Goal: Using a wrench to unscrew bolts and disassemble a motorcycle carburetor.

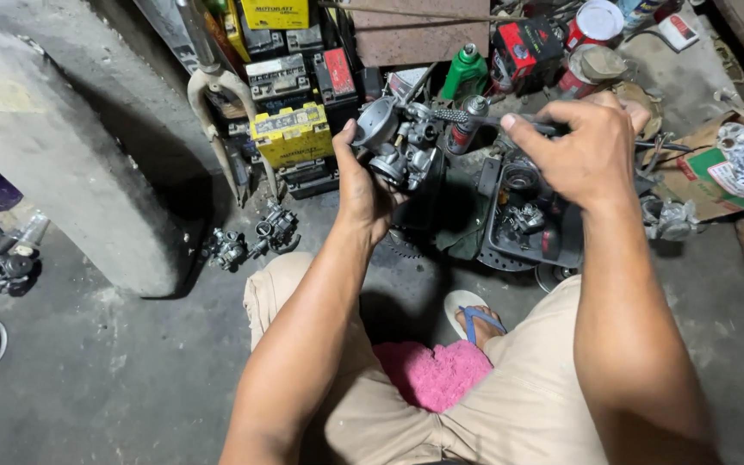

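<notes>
My left hand point(362, 191) grips a grey metal carburettor point(399, 142) and holds it up in front of me. My right hand point(585, 148) is closed around the dark knurled handle of a tool point(462, 115) whose tip points left into the top of the carburettor. Both arms reach forward over my knees in beige trousers. The tool's far end is hidden inside my right fist.
A dark plastic tray point(561, 250) with small engine parts sits on the concrete floor below my right hand. Stacked batteries point(293, 133), a green bottle point(463, 74) and cans stand behind. Loose carburettor parts point(256, 241) lie left, beside a concrete pillar point(62, 164). A pink cloth point(437, 375) lies between my legs.
</notes>
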